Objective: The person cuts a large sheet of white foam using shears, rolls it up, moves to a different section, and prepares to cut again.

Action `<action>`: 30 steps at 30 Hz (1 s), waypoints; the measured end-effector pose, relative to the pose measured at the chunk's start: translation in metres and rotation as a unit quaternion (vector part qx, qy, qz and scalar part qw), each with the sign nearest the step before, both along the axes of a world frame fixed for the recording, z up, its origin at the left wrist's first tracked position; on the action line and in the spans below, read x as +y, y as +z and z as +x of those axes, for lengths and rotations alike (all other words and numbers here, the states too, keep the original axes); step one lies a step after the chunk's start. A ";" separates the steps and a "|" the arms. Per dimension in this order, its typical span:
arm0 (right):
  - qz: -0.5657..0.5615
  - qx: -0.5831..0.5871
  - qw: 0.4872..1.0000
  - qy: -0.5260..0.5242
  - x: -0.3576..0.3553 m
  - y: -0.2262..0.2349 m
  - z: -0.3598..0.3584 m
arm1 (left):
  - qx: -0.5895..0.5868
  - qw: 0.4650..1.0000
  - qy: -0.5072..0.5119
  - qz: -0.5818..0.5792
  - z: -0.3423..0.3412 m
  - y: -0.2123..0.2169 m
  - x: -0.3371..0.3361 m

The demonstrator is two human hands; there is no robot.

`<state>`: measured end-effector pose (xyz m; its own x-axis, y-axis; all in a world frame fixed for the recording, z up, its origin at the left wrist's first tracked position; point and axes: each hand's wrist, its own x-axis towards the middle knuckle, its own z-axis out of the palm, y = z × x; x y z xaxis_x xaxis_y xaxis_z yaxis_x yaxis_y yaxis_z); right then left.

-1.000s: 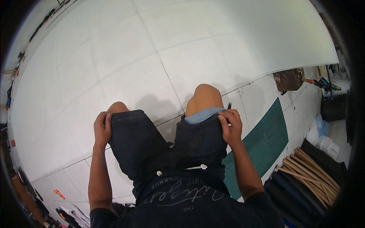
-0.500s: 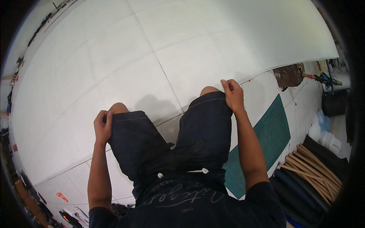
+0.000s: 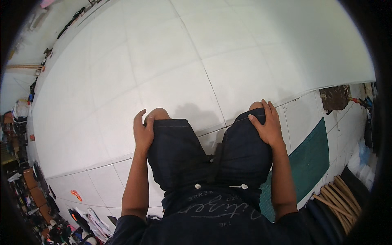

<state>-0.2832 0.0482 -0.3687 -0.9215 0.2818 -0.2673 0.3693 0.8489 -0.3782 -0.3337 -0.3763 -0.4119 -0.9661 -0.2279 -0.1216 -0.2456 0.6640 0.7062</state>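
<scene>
My left hand [image 3: 143, 132] rests at the outer side of my left knee, its thumb and fingers apart beside the hem of my dark shorts [image 3: 175, 155]. My right hand [image 3: 269, 126] lies over the right knee with its fingers spread, the thumb on the shorts and the fingertips by the bare knee. Neither hand holds anything. In front of both knees spreads a large, thin white sheet [image 3: 163, 53], with tile lines showing faintly through it.
White floor tiles border the sheet. A green mat [image 3: 310, 159] lies at my right, below a brown panel [image 3: 335, 98]. Long tan tubes [image 3: 337, 198] and dark rolls [image 3: 316, 216] are stacked at lower right. Left are an orange object [image 3: 76, 196] and mixed clutter [image 3: 30, 200].
My right hand has turned from the shorts' hem to lie spread on the knee. The left fingers have loosened and stretched out. The whole view has shifted, showing more clutter at left.
</scene>
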 end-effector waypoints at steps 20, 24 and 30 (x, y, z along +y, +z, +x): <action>-0.042 0.059 0.997 -0.018 0.012 -0.008 0.003 | -0.039 0.998 -0.053 -0.014 -0.003 -0.008 0.006; -0.029 0.059 0.998 -0.022 0.014 -0.008 0.004 | -0.031 0.998 -0.052 0.016 -0.006 -0.013 0.006; -0.036 0.062 0.997 -0.015 0.014 -0.011 0.000 | -0.035 0.997 -0.038 0.049 -0.006 -0.019 0.001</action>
<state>-0.2831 0.0625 -0.3798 -0.9400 0.2942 -0.1726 0.3411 0.8068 -0.4824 -0.3402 -0.3755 -0.4309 -0.9684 -0.1381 -0.2078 -0.2484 0.6116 0.7512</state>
